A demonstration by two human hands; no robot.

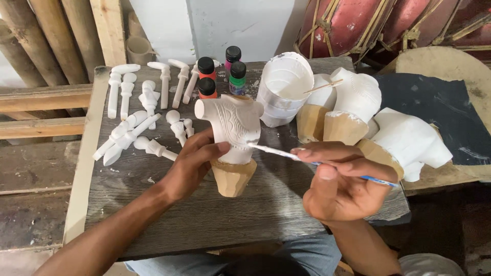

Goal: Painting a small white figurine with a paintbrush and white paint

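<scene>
Seen from above, a person's left hand (192,163) grips a white-coated carved torso figure (232,128) at its waist, fingers wrapped round the piece and holding it upright on a grey wooden table (169,214). The figure's lower end, a bare tan wooden base (233,176), rests on the tabletop just in front of the person.

The right hand (340,181) pinches a thin paintbrush (286,154) with a blue handle between thumb and fingers, the grip closed tight on the shaft. The brush's white-smeared tip touches the figure's right flank, just above the tan base.

Behind the figure stands a white plastic cup (284,87) of white paint with a thin stick lying across its rim. To the right of the cup lie several more white-coated figures (388,133) with tan bases, leaning against one another. At the back of the table, near the cup, stand four small paint bottles (220,74) with black caps, showing red, pink and green. Scattered over the left half of the table are many small white-painted turned pieces (138,112), shaped like limbs and pegs, some lying side by side and some crossing. Bamboo poles (46,41) lean at the upper left, well apart from the hands.
</scene>
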